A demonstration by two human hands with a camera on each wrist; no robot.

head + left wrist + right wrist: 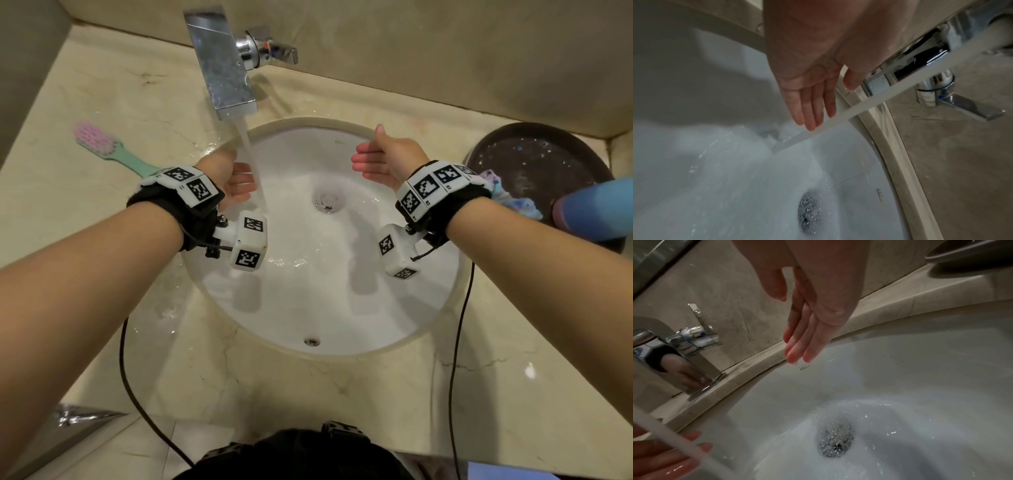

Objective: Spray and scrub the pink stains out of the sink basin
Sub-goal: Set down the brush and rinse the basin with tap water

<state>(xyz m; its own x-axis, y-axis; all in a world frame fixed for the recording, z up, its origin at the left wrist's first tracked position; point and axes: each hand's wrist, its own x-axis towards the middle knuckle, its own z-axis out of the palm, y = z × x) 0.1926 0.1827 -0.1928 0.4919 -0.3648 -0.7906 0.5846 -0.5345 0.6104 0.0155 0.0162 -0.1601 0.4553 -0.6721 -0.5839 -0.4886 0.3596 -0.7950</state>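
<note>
The round white sink basin [342,308] is wet and shows no pink stain. Water [251,161] runs from the chrome faucet [222,65] down to the basin floor near the drain [325,202]. My left hand [236,183] is open, palm up, right beside the stream, with straight fingers [809,110] that hold nothing. My right hand [373,161] hovers open over the basin's far right side, fingers [799,344] straight and empty. A pink-bristled brush with a green handle [109,147] lies on the counter to the left.
A dark round tray [537,161] stands on the counter at the right, with a pale blue and purple cloth [503,195] at its edge and a blue bottle [596,212] beside it. The faucet lever [277,51] points right. Marble counter [308,394] surrounds the basin.
</note>
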